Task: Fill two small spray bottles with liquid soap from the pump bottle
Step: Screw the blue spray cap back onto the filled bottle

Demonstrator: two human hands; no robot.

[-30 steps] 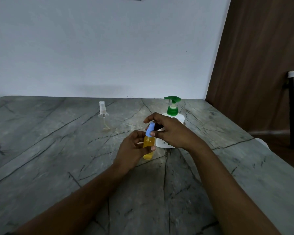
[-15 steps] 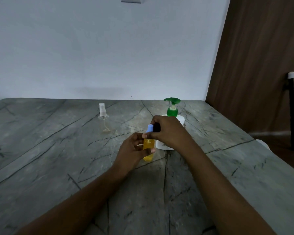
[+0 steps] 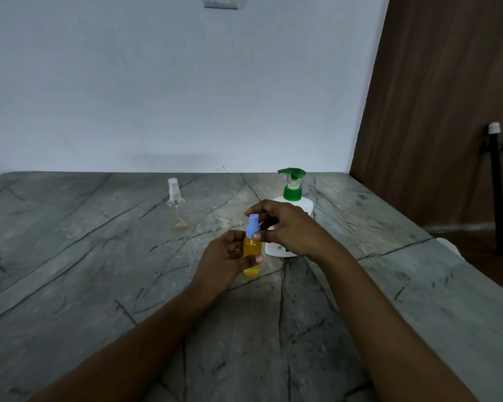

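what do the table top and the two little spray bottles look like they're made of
Table top: looks like polished grey stone, perhaps marble, with dark veins and soft sheen.
Clear spray bottle: likely transparent plastic; the dip tube shows through.
Yellow spray bottle: translucent amber body, probably plastic, with an opaque matte blue cap.

Grey veined stone table (image 3: pixel 70 285) (clear spray bottle (image 3: pixel 175 203), pump bottle (image 3: pixel 291 204) on it)

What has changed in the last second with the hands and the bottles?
The right hand shifted its fingers on the blue cap: half a second ago they covered it, now they pinch its base. The left hand still holds the yellow bottle. The clear bottle and pump bottle stayed put.
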